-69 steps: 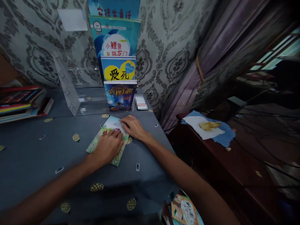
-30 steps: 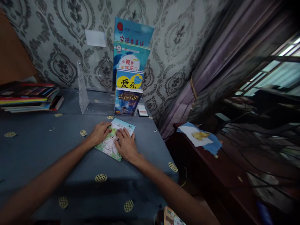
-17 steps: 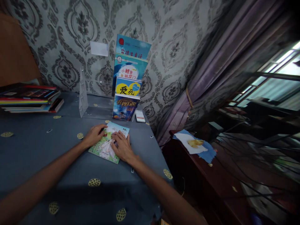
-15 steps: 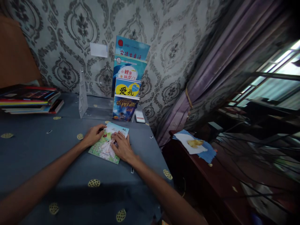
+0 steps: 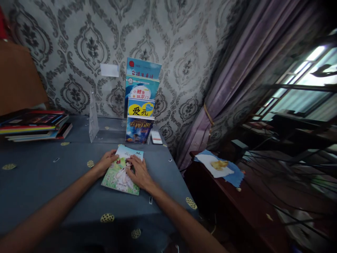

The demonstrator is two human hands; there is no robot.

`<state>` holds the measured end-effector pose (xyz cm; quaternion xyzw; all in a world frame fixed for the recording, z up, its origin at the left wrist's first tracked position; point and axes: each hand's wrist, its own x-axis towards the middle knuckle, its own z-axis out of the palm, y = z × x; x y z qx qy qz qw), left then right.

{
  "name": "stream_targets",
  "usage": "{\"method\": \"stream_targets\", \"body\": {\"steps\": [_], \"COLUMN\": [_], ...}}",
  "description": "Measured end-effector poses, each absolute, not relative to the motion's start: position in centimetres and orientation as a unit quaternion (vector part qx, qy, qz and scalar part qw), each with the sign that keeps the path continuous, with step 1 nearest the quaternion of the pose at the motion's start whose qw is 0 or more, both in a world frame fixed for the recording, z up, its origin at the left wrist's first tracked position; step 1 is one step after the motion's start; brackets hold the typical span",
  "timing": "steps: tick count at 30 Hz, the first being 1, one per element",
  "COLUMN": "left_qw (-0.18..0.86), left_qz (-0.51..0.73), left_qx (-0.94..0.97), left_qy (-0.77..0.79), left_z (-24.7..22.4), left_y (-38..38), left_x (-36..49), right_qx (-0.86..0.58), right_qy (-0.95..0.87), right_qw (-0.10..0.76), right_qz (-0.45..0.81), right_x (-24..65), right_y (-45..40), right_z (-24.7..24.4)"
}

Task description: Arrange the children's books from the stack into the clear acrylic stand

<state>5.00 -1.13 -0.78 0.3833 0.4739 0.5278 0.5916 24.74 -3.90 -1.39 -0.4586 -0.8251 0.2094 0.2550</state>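
A thin book with a green and light blue illustrated cover point(image 5: 118, 179) is on the grey-blue tablecloth, slightly tilted toward me. My left hand point(image 5: 106, 162) grips its upper left edge, the fingertips partly hidden behind the book. Over the right half of the cover lies my right hand point(image 5: 139, 171), fingers spread on the picture. Behind them, a clear display rack point(image 5: 93, 117) holds a stepped column of books: a dark blue one point(image 5: 138, 131) in front, a yellow and blue one point(image 5: 139, 107), then two light blue ones point(image 5: 143, 67) at the back.
A pile of books point(image 5: 34, 123) lies at the table's left, below a brown box point(image 5: 21, 75). Beside the rack is a small white card-like item point(image 5: 156, 137). A dark red cabinet point(image 5: 237, 207) with a blue cloth point(image 5: 235, 172) stands right of the table.
The view has tilted up a little. The book has turned slightly and its near edge sits straighter; my left hand has moved a little down the book's left edge.
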Motion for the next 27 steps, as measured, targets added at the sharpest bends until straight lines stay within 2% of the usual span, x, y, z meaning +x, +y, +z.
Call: {"method": "stream_targets", "body": {"steps": [6, 15, 18, 20, 23, 27], "left_qw": [0.687, 0.669, 0.649, 0.636, 0.634, 0.621], "left_qz": [0.506, 0.566, 0.583, 0.592, 0.592, 0.590], "left_qx": [0.330, 0.250, 0.228, 0.218, 0.209, 0.186], "left_qy": [0.406, 0.413, 0.432, 0.443, 0.452, 0.481], "left_z": [-0.2, 1.0, 1.0, 0.9, 0.9, 1.5], "left_y": [-1.7, -1.6, -1.6, -1.4, -1.1, -1.1], "left_x": [5.0, 5.5, 5.4, 5.1, 4.8, 5.0], "right_qx": [-0.455, -0.506, -0.486, -0.441, -0.340, -0.296], "right_qy": [-0.822, -0.725, -0.668, -0.614, -0.542, -0.479], "right_qw": [0.281, 0.390, 0.443, 0.461, 0.445, 0.435], "right_qz": [0.195, 0.258, 0.349, 0.465, 0.626, 0.703], "right_x": [24.6, 24.3, 24.6, 24.8, 25.1, 25.1], "right_y": [-2.5, 1.5, 2.1, 2.2, 1.7, 0.7], "right_z": [-2.0, -3.0, -2.9, -2.6, -1.8, -0.7]}}
